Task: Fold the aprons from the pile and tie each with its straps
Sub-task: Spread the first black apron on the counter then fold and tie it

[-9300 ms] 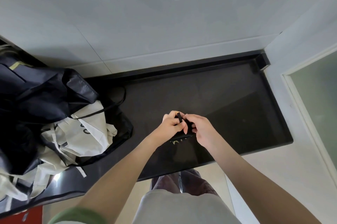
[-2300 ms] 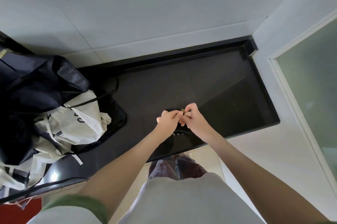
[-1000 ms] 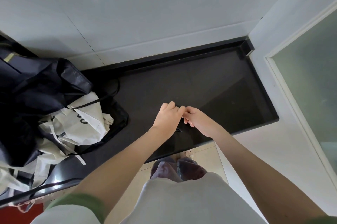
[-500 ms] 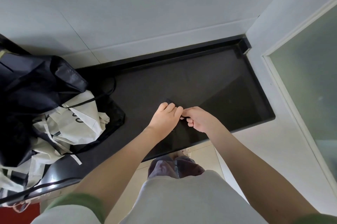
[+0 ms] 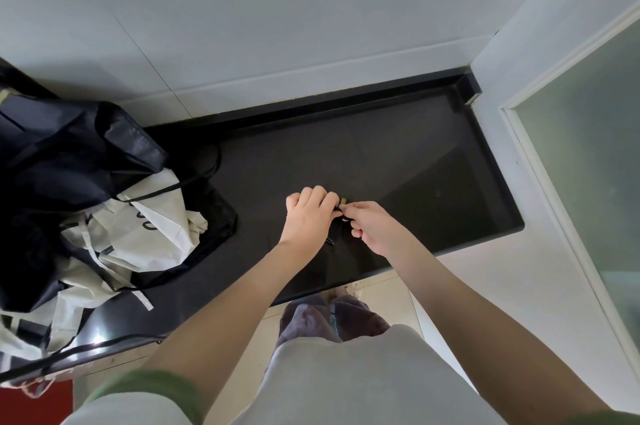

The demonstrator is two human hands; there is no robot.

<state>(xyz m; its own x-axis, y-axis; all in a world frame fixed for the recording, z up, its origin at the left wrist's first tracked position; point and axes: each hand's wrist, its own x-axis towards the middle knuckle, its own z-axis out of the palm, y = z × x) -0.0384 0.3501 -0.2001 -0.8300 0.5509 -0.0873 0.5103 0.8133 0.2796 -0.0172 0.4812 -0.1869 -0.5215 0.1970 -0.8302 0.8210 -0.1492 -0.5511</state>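
Both arms are extended forward; the left hand [image 5: 309, 216] and right hand [image 5: 373, 228] are held fingertip to fingertip, a strap [image 5: 341, 202] pinched by each.

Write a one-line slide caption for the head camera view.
Tying off: left hand and right hand pinch a black strap over the dark counter, beside the apron pile.

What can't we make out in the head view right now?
- Knot in the strap: head view, covered by fingers of the left hand and right hand.
- Folded apron outline: head view, black against the black counter, under both hands.
- Apron pile: head view, cut off by the left edge.
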